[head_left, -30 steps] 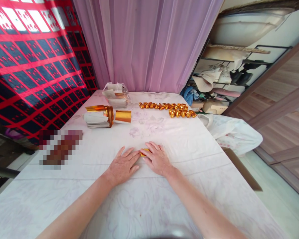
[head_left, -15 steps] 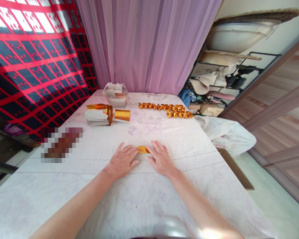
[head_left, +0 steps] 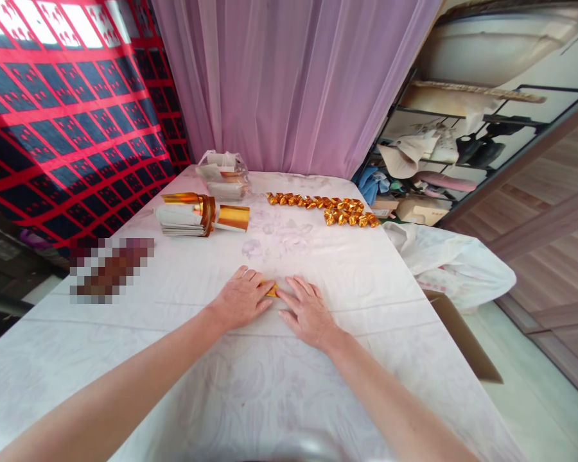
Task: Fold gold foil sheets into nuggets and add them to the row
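Observation:
On the table, a small folded strip of gold foil paper [head_left: 271, 290] lies between my two hands, mostly covered by fingers. My left hand [head_left: 241, 298] rests palm down over its left end, fingers slightly bent and thumb apart. On the other side my right hand [head_left: 311, 311] lies flat with fingers spread, its fingertips touching the right end. Beyond them stands a banded bundle of gold and white paper sheets [head_left: 183, 218], with a gold sheet [head_left: 234, 217] beside it. Rows of folded gold foil pieces [head_left: 318, 202] sit at the back right.
A clear plastic bag of paper [head_left: 224, 176] stands at the back left. A blurred-out patch [head_left: 110, 269] covers something at the left edge. A white plastic bag [head_left: 462, 263] and a cardboard box [head_left: 462, 333] are beyond the right edge, below a loaded shelf [head_left: 462, 122].
My hands have come closer together, and less of the gold strip shows between them. The strip now looks narrower and slightly tilted. The camera view has shifted a little.

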Available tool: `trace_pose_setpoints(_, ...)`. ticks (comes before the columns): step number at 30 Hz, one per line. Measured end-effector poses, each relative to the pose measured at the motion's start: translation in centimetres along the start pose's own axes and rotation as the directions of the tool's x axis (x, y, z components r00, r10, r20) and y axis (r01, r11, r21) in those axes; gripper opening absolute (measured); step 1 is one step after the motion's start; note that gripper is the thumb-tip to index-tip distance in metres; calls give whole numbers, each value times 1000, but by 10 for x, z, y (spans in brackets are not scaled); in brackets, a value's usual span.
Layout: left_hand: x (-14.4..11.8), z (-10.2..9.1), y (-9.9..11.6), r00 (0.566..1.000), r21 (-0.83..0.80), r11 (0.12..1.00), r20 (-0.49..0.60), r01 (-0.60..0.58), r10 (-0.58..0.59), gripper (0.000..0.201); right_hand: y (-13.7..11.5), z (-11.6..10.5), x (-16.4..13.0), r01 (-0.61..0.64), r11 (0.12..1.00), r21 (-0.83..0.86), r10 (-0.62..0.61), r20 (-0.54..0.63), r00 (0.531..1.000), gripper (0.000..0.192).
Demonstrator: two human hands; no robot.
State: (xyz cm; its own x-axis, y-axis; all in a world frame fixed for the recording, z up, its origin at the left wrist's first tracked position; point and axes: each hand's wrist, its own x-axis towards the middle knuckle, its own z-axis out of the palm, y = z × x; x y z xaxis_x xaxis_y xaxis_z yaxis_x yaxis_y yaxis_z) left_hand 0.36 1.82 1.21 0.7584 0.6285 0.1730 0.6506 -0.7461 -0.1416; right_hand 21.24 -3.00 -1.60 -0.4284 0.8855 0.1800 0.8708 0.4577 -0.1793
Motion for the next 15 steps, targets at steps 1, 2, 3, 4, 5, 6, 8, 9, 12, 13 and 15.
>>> trace_pose_setpoints(1,1,0,0,1000,2,1000,6,-8,8,41,1,0,-2,10,1000,10,-10,2,1000,46)
trace_pose_setpoints(2,1,-1,0,1000,7,1000,11,-17,17,42,3,-1,-3,19,1000,21,-20,4,1000,47)
trace_pose_setpoints(3,2,-1,0,1000,15,1000,15,-24,24,42,3,-2,-4,27,999,32,-27,5,1000,46)
trace_pose_setpoints(4,2,-2,0,999,23,999,19,-29,28,42,4,-2,-3,31,999,44,-31,7,999,46)
trace_pose_setpoints(5,2,-2,0,999,29,999,23,-32,31,41,4,-3,-3,30,998,55,-31,7,1000,44)
trace_pose_setpoints(6,2,-3,1,999,34,999,31,-33,32,41,3,-3,-1,25,998,65,-26,8,1000,43)
trace_pose_setpoints(8,3,-4,2,998,40,999,47,-33,31,40,3,-5,2,14,997,75,-15,9,1000,42)
trace_pose_setpoints(9,2,-5,3,998,42,999,54,-30,27,40,2,-5,4,10,997,76,-11,10,1000,42)
trace_pose_setpoints(12,2,-9,5,998,48,999,69,-11,8,39,1,-6,8,6,997,75,-7,17,1000,45)
trace_pose_setpoints(13,2,-10,6,997,49,999,73,-3,0,39,1,-5,9,4,997,74,-5,17,1000,46)
trace_pose_setpoints(15,3,-11,7,997,55,998,78,14,-18,37,1,-5,9,8,997,75,-9,13,1000,46)
